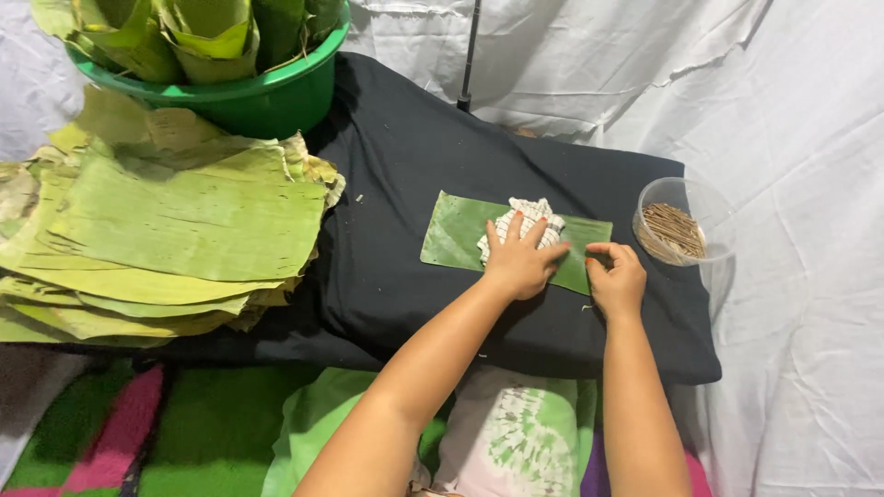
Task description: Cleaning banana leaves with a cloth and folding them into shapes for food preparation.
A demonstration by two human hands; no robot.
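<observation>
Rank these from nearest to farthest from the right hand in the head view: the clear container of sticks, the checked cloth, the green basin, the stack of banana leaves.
From the right hand:
1. Checked cloth, just to its left, under the left hand.
2. Clear container of sticks, up and to its right.
3. Stack of banana leaves, far left.
4. Green basin, top left corner.

left hand [521, 260] flat, right hand [616, 276] curled

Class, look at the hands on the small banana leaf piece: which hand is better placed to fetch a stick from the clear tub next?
Probably the right hand: it rests at the leaf piece's right end, nearest the clear tub of sticks. The left hand presses the checked cloth.
</observation>
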